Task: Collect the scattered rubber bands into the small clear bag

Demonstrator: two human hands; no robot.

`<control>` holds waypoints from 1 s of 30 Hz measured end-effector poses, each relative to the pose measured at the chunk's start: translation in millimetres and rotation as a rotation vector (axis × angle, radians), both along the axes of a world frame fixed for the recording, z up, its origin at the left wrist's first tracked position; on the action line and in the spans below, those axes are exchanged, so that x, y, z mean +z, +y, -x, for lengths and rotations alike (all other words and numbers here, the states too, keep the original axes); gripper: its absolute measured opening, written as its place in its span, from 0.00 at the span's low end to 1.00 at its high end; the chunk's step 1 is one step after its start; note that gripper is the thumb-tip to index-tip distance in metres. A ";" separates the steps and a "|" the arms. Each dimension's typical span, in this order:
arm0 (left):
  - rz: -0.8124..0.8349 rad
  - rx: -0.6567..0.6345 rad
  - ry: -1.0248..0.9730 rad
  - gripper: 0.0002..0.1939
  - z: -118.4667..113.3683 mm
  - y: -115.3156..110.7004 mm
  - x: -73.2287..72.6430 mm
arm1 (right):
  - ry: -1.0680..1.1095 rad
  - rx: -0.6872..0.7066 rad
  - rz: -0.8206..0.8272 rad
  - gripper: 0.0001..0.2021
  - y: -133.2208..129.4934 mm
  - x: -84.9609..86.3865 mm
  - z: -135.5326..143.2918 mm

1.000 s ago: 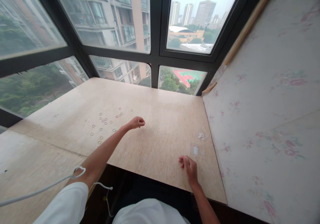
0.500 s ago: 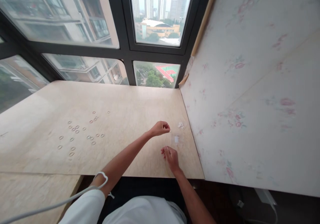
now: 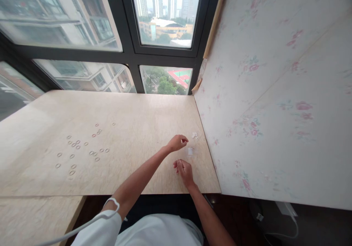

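Note:
My left hand (image 3: 178,142) is over the right part of the wooden tabletop, its thumb and forefinger slightly apart and no ring visible between them. Just beyond its fingertips lies a small clear plastic box (image 3: 190,151) with a white patch on it; what is inside is too faint to make out. Nearer to me, my right hand (image 3: 183,169) rests close to the box with its fingers curled closed. Whatever it may hold is hidden. Several thin rings (image 3: 78,147) lie scattered on the left of the tabletop.
Small white pieces (image 3: 194,135) lie behind the box. A flowered wall (image 3: 253,128) bounds the wooden tabletop (image 3: 137,117) on the right, and dark-framed windows (image 3: 162,51) stand behind it. A white cable (image 3: 82,231) runs by my left arm.
The ring that showed at my left fingertips is no longer visible there. The view has shifted slightly. My right hand stays curled near the box.

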State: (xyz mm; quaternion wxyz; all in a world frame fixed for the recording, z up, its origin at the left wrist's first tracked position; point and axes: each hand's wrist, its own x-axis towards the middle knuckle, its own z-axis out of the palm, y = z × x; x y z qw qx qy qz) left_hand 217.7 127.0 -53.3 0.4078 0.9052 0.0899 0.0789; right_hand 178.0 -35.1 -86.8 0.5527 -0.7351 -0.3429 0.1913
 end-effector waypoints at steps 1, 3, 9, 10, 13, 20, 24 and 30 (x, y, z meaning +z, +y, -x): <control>0.018 0.045 -0.013 0.11 9.0 4.7 -0.8 | 0.000 -0.001 0.005 0.23 -0.2 -0.4 -0.2; 0.053 0.168 -0.032 0.10 29.9 14.2 -3.4 | 0.006 -0.002 0.020 0.23 -0.7 -1.0 -0.3; 0.047 0.431 -0.073 0.10 100.6 34.0 -18.7 | 0.041 -0.010 0.070 0.26 -2.1 1.0 2.2; 0.032 0.455 -0.074 0.10 111.7 35.7 -21.0 | 0.049 -0.021 0.085 0.27 -1.9 2.1 2.2; -0.019 0.520 -0.075 0.10 143.1 41.2 -27.1 | 0.093 -0.048 0.139 0.29 1.5 5.2 -0.3; -0.043 0.696 -0.191 0.10 217.0 60.3 -41.5 | 0.155 0.120 0.181 0.31 44.3 11.1 -3.8; -0.010 0.733 -0.241 0.10 247.7 63.8 -44.4 | 0.021 0.357 0.175 0.26 111.0 26.5 10.0; 0.029 0.708 -0.260 0.10 263.1 58.7 -43.3 | -0.346 0.638 0.275 0.15 257.1 49.8 45.3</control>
